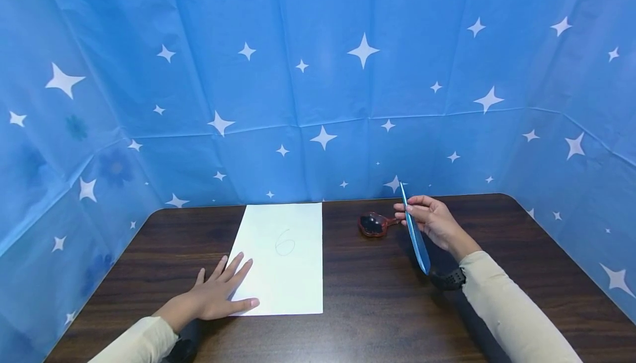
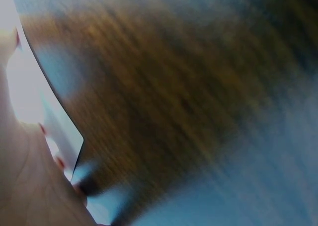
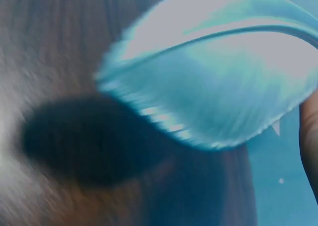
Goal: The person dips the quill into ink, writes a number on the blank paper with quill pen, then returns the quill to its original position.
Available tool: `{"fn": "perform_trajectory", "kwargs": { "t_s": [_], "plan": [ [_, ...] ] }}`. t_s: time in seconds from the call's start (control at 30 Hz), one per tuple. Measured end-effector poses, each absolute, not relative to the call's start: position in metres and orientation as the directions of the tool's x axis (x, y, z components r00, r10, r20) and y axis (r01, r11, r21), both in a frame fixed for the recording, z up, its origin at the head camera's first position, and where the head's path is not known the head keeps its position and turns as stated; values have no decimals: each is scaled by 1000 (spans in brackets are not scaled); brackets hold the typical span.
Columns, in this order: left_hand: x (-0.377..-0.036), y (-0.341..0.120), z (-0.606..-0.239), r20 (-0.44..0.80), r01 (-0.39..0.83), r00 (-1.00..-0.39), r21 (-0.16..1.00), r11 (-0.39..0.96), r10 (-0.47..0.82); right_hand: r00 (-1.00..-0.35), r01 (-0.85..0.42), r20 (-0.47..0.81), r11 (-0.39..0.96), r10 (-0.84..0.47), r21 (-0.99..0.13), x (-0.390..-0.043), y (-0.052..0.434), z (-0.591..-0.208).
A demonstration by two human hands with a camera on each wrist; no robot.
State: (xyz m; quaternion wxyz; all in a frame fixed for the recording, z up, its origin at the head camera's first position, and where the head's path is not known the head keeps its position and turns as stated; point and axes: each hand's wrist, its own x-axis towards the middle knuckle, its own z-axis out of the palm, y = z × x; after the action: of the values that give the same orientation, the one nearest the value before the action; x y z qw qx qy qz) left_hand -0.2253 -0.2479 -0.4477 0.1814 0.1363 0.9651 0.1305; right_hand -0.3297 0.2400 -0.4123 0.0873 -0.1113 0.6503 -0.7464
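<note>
My left hand (image 1: 211, 296) lies with spread fingers over the left edge of a white sheet of paper (image 1: 303, 283) that bears a handwritten 6. In the left wrist view, the palm (image 2: 25, 186) shows beside a corner of the sheet (image 2: 67, 136). Above the right part of the table, my right hand (image 1: 434, 222) pinches a thin blue leaf-shaped piece (image 1: 414, 233) between thumb and fingers, tilted and edge-on to the head camera. Its ridged face, central rib and scalloped rim (image 3: 208, 97) show in the right wrist view, with one finger (image 3: 310, 131) at its edge.
Just left of the right hand, a small reddish-brown item (image 1: 374, 224) with a dark glossy face and thin stem lies on the dark wood table (image 1: 362, 308). A blue curtain (image 1: 318, 92) with white stars stands behind the table and along both sides.
</note>
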Motion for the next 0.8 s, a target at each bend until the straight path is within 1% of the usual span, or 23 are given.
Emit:
{"fn": "perform_trajectory", "kwargs": {
  "t_s": [0.23,0.43,0.63,0.8],
  "plan": [
    [-221,-245,-439,-304,223,-894,335,916,329,-932,13,-11,-2,-361,-1000,-336,248,-402],
    [-222,-243,-436,-316,216,-893,320,922,319,-914,36,-71,95,-400,-995,-340,251,-399],
    [-221,-243,-436,-311,219,-896,310,925,317,-908,47,-138,231,-396,-972,-346,252,-405],
    [-221,-244,-437,-309,220,-895,320,922,321,-915,37,-188,390,-357,-920,-349,251,-409]
  ]
}}
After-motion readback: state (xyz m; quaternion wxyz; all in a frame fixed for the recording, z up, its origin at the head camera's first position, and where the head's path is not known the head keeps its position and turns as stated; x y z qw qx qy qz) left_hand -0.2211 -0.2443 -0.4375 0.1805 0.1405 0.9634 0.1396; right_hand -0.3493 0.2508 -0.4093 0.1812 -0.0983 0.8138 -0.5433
